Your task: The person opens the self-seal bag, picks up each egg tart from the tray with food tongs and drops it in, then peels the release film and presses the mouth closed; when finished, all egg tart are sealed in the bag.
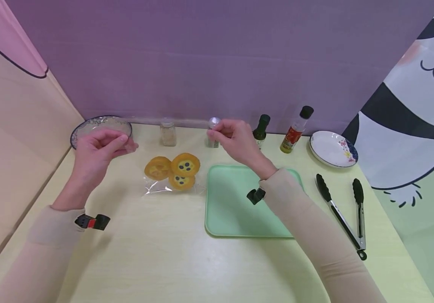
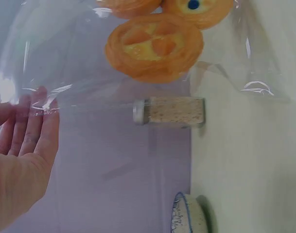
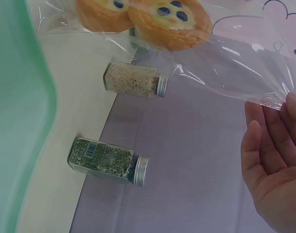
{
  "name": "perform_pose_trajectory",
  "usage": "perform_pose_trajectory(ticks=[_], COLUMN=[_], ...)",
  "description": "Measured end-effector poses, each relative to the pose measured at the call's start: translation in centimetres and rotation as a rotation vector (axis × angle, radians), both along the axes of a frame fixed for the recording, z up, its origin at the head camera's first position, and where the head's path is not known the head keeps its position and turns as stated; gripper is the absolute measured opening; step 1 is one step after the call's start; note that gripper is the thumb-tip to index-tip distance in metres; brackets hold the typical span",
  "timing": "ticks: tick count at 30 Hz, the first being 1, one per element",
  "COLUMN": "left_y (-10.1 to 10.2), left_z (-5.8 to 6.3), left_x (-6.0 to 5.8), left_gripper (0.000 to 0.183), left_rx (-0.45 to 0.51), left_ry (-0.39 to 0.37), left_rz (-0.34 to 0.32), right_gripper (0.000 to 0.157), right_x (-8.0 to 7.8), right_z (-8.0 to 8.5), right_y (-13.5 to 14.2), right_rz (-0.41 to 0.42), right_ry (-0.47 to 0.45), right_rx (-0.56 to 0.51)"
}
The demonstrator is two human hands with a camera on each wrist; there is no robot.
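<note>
Between my hands hangs a clear plastic bag [image 3: 225, 63] with three round golden tarts [image 1: 185, 164] low inside it. Dark berries top two of the tarts; the other, a tart [image 2: 155, 47] in the left wrist view, carries pale orange fruit pieces. My left hand [image 1: 97, 153] pinches one side of the bag's upper edge between thumb and fingers. At the opposite top corner, my right hand [image 1: 235, 141] pinches the film, which is stretched between the two hands. Whether the bag's bottom touches the table cannot be told.
Behind the bag stand a jar of beige seasoning [image 1: 169, 134] and a jar of green herbs [image 3: 104, 158]. A green tray [image 1: 224, 214] lies right of the bag. Farther right are a dark bottle [image 1: 261, 128], a red-labelled bottle [image 1: 292, 134], a plate [image 1: 330, 147] and tongs [image 1: 343, 221]. A blue-rimmed bowl [image 1: 105, 121] sits back left.
</note>
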State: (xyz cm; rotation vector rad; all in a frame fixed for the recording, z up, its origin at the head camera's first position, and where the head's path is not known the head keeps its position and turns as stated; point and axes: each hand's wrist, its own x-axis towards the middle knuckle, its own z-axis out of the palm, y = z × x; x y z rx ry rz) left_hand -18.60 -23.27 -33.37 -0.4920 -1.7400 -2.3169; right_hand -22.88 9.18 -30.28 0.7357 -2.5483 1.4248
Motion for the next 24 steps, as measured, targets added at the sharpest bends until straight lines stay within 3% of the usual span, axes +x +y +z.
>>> perform_pose_trajectory(ticks=[11,15,24], left_y=[0.5,0.3,0.4], left_z=[-1.3,-1.5,-1.4], left_x=[0.1,0.1,-0.2], left_gripper=[0.016,0.018,0.017], left_rx=[0.033,0.030,0.077], left_ry=[0.017,0.020,0.035], left_rz=[0.083,0.101,0.072], right_gripper=[0.015,0.017,0.019], right_x=[-0.3,-0.4,-0.9], right_z=[-0.1,-0.3,-0.5], right_y=[-0.2,-0.4,-0.4], right_rz=[0.040,0.045,0.061], right_ry=[-0.125,-0.129,-0.191], right_rx=[-0.082,-0.087,-0.132])
